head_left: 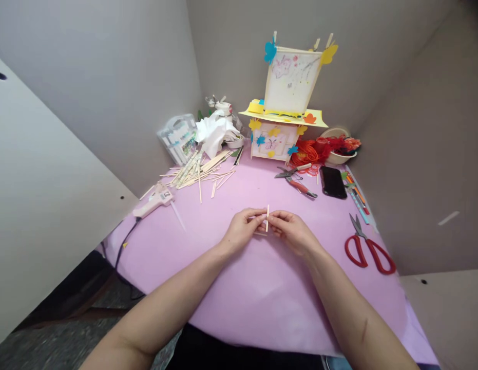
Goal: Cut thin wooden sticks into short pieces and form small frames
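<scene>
At the middle of the pink-covered table [239,288], my left hand [244,226] and my right hand [288,228] meet around a short pale wooden stick [267,218]. The stick stands nearly upright in my view, pinched by the fingertips of both hands. Below it, a second thin pale stick [261,234] shows partly by the left fingers; how the two touch I cannot tell. Farther back stands a two-tier lantern-like paper model [292,82] with a yellow paper brim and blue, yellow and orange butterfly cutouts.
A glue gun [156,201] with a cord lies left, near a pile of wooden sticks [200,172] and white tissue [215,132]. Pliers [298,182], a black phone [333,182], pens [358,190] and red-handled scissors [367,246] lie right. Red cord [310,151] sits behind them. Grey walls enclose the table.
</scene>
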Tool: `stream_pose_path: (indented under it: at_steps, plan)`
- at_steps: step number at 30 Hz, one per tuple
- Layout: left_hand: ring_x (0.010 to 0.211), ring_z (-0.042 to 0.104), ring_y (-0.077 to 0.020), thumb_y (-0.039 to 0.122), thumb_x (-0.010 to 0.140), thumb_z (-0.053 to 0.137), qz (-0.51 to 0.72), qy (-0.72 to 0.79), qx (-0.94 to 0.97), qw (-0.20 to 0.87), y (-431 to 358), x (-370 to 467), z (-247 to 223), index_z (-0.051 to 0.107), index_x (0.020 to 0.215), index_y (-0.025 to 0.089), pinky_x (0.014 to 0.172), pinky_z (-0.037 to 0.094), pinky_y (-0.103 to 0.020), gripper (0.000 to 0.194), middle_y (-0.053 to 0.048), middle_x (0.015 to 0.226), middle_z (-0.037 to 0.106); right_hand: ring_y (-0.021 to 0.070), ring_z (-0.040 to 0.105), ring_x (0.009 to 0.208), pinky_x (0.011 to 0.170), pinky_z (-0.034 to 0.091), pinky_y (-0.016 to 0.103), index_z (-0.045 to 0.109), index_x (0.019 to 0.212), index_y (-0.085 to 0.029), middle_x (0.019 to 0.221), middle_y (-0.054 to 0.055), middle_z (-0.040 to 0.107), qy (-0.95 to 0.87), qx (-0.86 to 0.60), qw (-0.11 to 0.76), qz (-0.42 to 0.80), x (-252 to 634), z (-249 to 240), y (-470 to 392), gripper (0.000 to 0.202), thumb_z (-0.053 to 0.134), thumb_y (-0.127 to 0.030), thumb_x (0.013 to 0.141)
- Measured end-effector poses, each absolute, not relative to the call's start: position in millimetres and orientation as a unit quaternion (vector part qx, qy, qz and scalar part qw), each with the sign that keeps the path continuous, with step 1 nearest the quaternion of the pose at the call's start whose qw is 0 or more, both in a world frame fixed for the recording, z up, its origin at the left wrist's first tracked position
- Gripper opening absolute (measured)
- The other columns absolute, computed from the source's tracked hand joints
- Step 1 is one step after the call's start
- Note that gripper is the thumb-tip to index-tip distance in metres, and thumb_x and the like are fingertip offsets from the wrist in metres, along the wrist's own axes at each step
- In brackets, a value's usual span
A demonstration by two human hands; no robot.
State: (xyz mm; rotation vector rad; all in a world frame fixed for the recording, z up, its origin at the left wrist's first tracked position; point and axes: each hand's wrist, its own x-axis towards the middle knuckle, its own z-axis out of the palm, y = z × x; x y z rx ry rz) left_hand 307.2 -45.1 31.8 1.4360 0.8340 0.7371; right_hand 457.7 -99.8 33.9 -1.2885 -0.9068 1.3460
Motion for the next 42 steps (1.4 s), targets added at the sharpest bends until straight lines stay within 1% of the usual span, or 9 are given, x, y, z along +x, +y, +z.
stream_pose_path:
  at_steps: [3, 5, 8, 10, 15, 22, 31, 38, 42]
  plan:
    - [0.098, 0.061, -0.0193, 0.026, 0.08, 0.061, 0.334, 0.36, 0.749, 0.445, -33.0, 293.0, 36.5, 0.063, 0.116, 0.021, 0.087, 0.05, -0.034, 0.037, -0.009, 0.111, 0.062, 0.008, 0.043, 0.046, 0.045, 0.032, 0.021, 0.06, 0.069, -0.016, 0.055, -0.003, 0.054, -0.38, -0.601, 0.48, 0.514, 471.0, 31.4, -100.6, 0.023, 0.068, -0.038, 0.069]
    - [0.118, 0.051, -0.0234, 0.031, 0.076, 0.068, 0.302, 0.344, 0.819, 0.346, -21.7, 280.1, 39.2, 0.057, 0.125, 0.022, 0.103, 0.04, -0.039, 0.051, -0.011, 0.125, 0.056, 0.0086, 0.045, 0.044, 0.043, 0.033, 0.021, 0.059, 0.063, -0.016, 0.052, -0.001, 0.056, -0.398, -0.652, 0.435, 0.478, 479.0, 28.6, -100.4, 0.02, 0.064, -0.035, 0.07]
    - [0.136, 0.032, -0.0277, 0.041, 0.067, 0.075, 0.202, 0.321, 0.877, 0.293, -7.0, 263.3, 39.8, 0.042, 0.138, 0.02, 0.113, 0.026, -0.043, 0.081, -0.013, 0.145, 0.039, 0.0097, 0.049, 0.042, 0.042, 0.035, 0.021, 0.06, 0.057, -0.016, 0.051, 0.001, 0.059, -0.422, -0.701, 0.362, 0.448, 483.7, 23.2, -97.8, 0.019, 0.059, -0.029, 0.07]
    - [0.139, 0.025, -0.0285, 0.046, 0.065, 0.075, 0.144, 0.308, 0.894, 0.292, -1.6, 257.1, 38.8, 0.035, 0.143, 0.019, 0.115, 0.022, -0.044, 0.092, -0.013, 0.15, 0.031, 0.0096, 0.049, 0.039, 0.04, 0.035, 0.021, 0.06, 0.055, -0.016, 0.048, 0.001, 0.059, -0.437, -0.721, 0.327, 0.428, 482.4, 20.0, -94.5, 0.019, 0.057, -0.027, 0.07]
    - [0.139, 0.025, -0.0302, 0.047, 0.067, 0.073, 0.108, 0.304, 0.898, 0.299, -1.0, 256.3, 38.3, 0.035, 0.143, 0.022, 0.113, 0.022, -0.046, 0.088, -0.011, 0.148, 0.035, 0.0088, 0.046, 0.033, 0.038, 0.031, 0.02, 0.062, 0.053, -0.016, 0.044, 0.001, 0.058, -0.471, -0.746, 0.279, 0.379, 475.8, 17.9, -84.1, 0.02, 0.056, -0.027, 0.069]
    - [0.136, 0.031, -0.0311, 0.044, 0.066, 0.074, 0.099, 0.306, 0.899, 0.298, -0.8, 256.3, 37.7, 0.04, 0.139, 0.025, 0.11, 0.024, -0.045, 0.083, -0.01, 0.144, 0.042, 0.0103, 0.048, 0.039, 0.043, 0.03, 0.022, 0.064, 0.051, -0.017, 0.042, 0.001, 0.057, -0.52, -0.771, 0.227, 0.29, 470.2, 23.6, -78.2, 0.022, 0.057, -0.027, 0.068]
    - [0.136, 0.029, -0.031, 0.045, 0.067, 0.073, 0.089, 0.308, 0.904, 0.282, 0.0, 257.1, 32.5, 0.04, 0.139, 0.024, 0.109, 0.023, -0.045, 0.082, -0.011, 0.142, 0.043, 0.0135, 0.052, 0.051, 0.051, 0.031, 0.025, 0.062, 0.052, -0.019, 0.05, 0.003, 0.061, -0.546, -0.774, 0.218, 0.233, 463.0, 23.9, -78.6, 0.021, 0.056, -0.028, 0.07]
    - [0.135, 0.031, -0.0307, 0.047, 0.068, 0.071, 0.09, 0.308, 0.908, 0.268, -0.3, 258.3, 29.0, 0.04, 0.138, 0.025, 0.109, 0.023, -0.046, 0.08, -0.01, 0.141, 0.044, 0.0137, 0.052, 0.052, 0.053, 0.031, 0.026, 0.062, 0.053, -0.019, 0.054, 0.003, 0.062, -0.546, -0.778, 0.217, 0.224, 460.8, 24.7, -79.5, 0.021, 0.055, -0.028, 0.071]
    - [0.135, 0.03, -0.0313, 0.049, 0.068, 0.07, 0.096, 0.309, 0.912, 0.254, -2.7, 260.1, 29.1, 0.038, 0.139, 0.025, 0.109, 0.022, -0.047, 0.082, -0.009, 0.144, 0.04, 0.0136, 0.052, 0.054, 0.053, 0.031, 0.025, 0.062, 0.055, -0.019, 0.055, 0.003, 0.063, -0.548, -0.78, 0.212, 0.218, 459.9, 24.0, -79.2, 0.02, 0.056, -0.028, 0.071]
